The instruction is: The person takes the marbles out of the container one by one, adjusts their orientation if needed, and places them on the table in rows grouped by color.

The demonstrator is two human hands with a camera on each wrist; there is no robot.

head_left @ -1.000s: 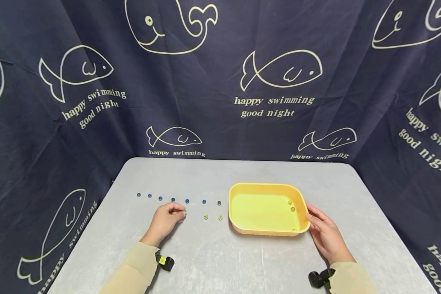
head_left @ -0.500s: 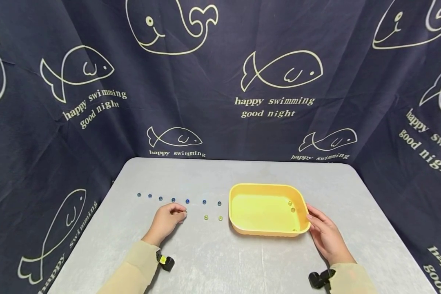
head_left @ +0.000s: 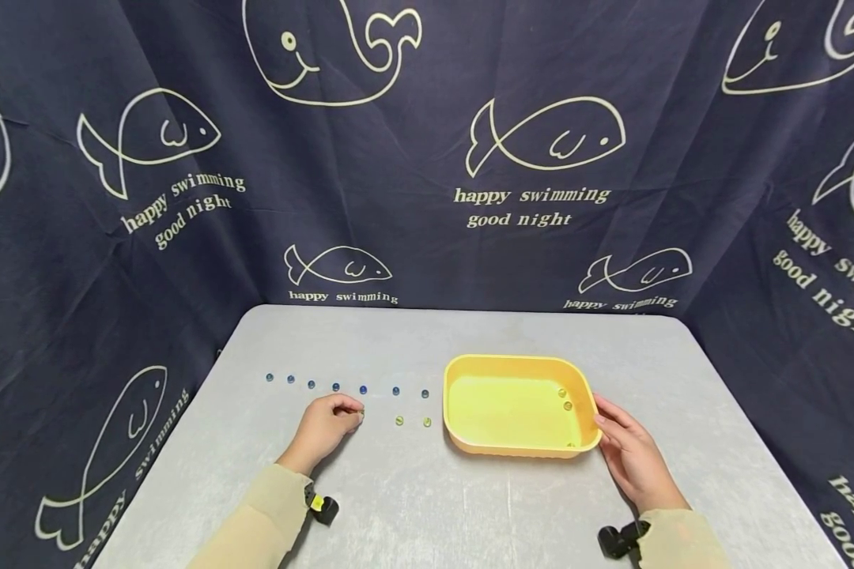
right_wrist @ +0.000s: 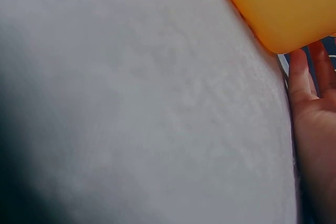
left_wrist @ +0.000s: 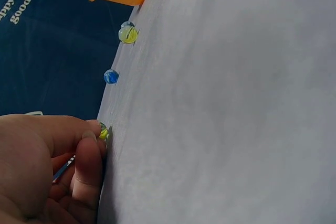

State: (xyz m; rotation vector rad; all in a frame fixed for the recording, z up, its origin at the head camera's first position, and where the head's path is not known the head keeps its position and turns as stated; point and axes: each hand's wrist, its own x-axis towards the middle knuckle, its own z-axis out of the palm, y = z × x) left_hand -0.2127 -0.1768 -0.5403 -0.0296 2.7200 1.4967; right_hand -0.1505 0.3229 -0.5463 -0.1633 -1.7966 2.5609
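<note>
My left hand is low over the table and pinches a yellow-green glass marble between thumb and fingertips. In the head view that marble is mostly hidden by the fingers. Just beyond the hand runs a row of several blue marbles. To the right of the hand lie two yellow-green marbles, in front of the row's right end. A yellow plastic bin has a few marbles inside near its right end. With fairly straight fingers, my right hand touches the bin's right end.
Everything stands on a pale grey table with rounded far corners. Dark blue cloth with fish drawings hangs behind it and at both sides. A black wrist camera is strapped near the left sleeve, another near the right.
My left hand has shifted very slightly to the right, still at the marble. The right hand, the bin and the other marbles stay where they were.
</note>
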